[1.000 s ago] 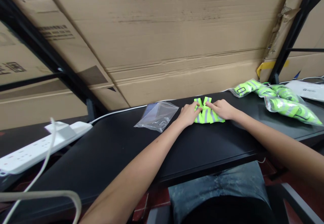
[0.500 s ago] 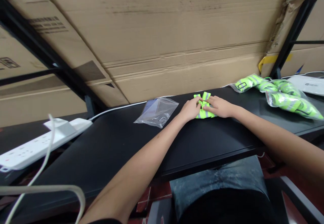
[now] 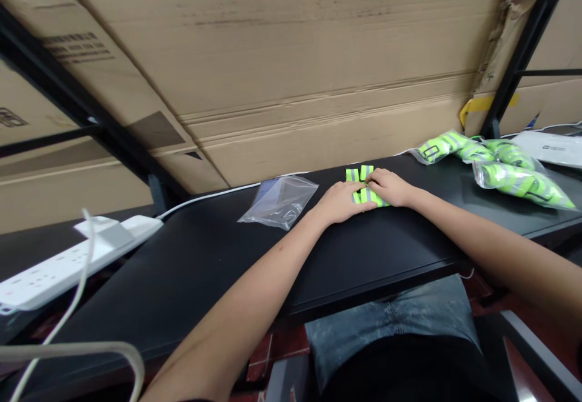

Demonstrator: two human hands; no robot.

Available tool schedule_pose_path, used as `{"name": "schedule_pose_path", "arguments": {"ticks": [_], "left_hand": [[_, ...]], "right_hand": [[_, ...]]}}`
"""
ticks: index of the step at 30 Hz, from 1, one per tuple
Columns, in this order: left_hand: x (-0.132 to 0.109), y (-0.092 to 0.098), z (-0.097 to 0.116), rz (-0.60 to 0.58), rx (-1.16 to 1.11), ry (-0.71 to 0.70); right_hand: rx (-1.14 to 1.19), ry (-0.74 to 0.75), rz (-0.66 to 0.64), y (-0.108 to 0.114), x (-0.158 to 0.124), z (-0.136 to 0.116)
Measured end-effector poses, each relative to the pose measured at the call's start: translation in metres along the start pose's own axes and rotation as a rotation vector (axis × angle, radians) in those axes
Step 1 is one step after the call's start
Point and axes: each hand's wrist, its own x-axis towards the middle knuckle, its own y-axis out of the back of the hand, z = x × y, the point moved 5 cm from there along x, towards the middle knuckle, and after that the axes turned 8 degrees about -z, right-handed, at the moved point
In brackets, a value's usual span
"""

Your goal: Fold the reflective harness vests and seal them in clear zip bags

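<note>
The left hand [image 3: 342, 201] lies flat, fingers stretched, on the folded yellow-green reflective band [image 3: 353, 175]. The right hand [image 3: 388, 187] covers the band's right part with bent fingers; whether it grips, I cannot tell. The band rests on the black table [image 3: 364, 250], near the back edge. A clear plastic bag [image 3: 279, 201] lies just left of the hands, and the filled bags [image 3: 513, 174] lie well apart on the right.

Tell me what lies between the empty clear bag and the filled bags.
Head view: the left hand and right hand, both resting on folded neon reflective bands on the black table.
</note>
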Motion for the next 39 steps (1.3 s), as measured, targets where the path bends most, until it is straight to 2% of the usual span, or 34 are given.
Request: {"name": "schedule_pose_path", "arguments": {"ticks": [2, 4, 7, 11, 15, 21, 26, 31, 35, 39], "left_hand": [[0.001, 0.0, 0.002, -0.002, 0.025, 0.001], [0.002, 0.0, 0.003, 0.005, 0.037, -0.017], [0.003, -0.001, 0.002, 0.015, 0.02, -0.053], [0.005, -0.004, -0.002, 0.017, -0.017, -0.052], [0.008, -0.008, -0.007, 0.022, -0.074, 0.013], [0.006, -0.008, -0.007, 0.022, -0.196, 0.151], [0.003, -0.005, 0.004, 0.001, -0.368, 0.005], [0.003, 0.008, 0.003, 0.217, -0.447, 0.016], [0.004, 0.015, 0.001, 0.331, -0.318, 0.062], [0.002, 0.013, 0.007, 0.354, 0.041, 0.099]], "right_hand": [[-0.076, -0.006, 0.084, 0.01, -0.006, -0.011], [-0.179, 0.074, 0.133, 0.02, -0.015, -0.027], [-0.255, 0.251, 0.085, 0.027, -0.032, -0.044], [-0.157, 0.407, 0.02, 0.029, -0.051, -0.042], [-0.147, 0.415, -0.016, 0.025, -0.053, -0.034], [-0.2, 0.481, -0.022, 0.025, -0.049, -0.041], [-0.069, 0.365, 0.006, 0.031, -0.055, -0.037], [0.097, 0.164, -0.014, 0.031, -0.049, -0.028], [0.179, 0.097, -0.059, 0.031, -0.032, -0.018], [0.255, 0.054, -0.098, 0.03, -0.014, -0.002]]}}
